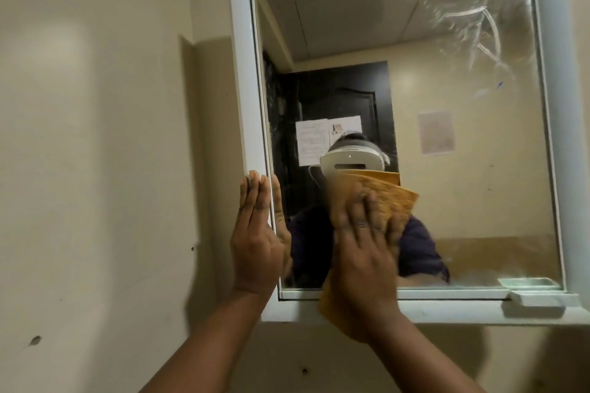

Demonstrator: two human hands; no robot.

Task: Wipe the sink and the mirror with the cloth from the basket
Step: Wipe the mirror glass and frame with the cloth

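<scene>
A wall mirror in a white frame fills the upper right of the head view. My right hand presses an orange cloth flat against the lower left part of the glass. The cloth hangs down past the bottom of the frame below my wrist. My left hand lies flat, fingers together and pointing up, against the mirror's left frame edge. Wet smear marks show on the glass at the upper right. The sink and the basket are out of view.
A white ledge runs under the mirror, with a small white soap dish at its right end. Beige wall surrounds the mirror. The glass reflects a dark door with papers on it.
</scene>
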